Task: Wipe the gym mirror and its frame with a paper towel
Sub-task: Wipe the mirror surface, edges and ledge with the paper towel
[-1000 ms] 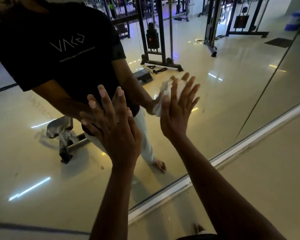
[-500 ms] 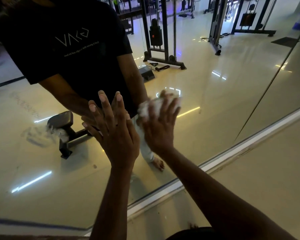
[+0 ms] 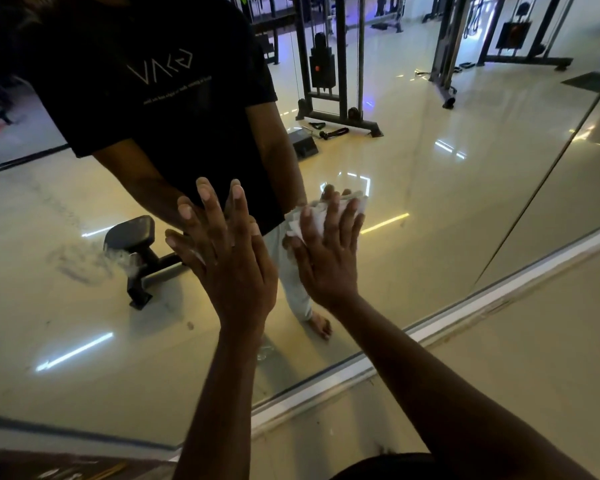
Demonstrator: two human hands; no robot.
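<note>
Both flat hands [image 3: 229, 258] press mirror [image 3: 430, 209], right [image 3: 326, 251] over towel [image 3: 326, 211].

Left hand [image 3: 229, 261] flat on the mirror [image 3: 447, 216], fingers spread. Right hand [image 3: 328, 251] just to its right, pressing the paper towel [image 3: 312, 216] against the glass; towel sits between palm and mirror. Mirror frame [image 3: 413, 336] runs along the bottom edge below both hands, floor [image 3: 516, 358] in front of it. Smudge patch [image 3: 80, 261] on the glass left of the left hand.
</note>
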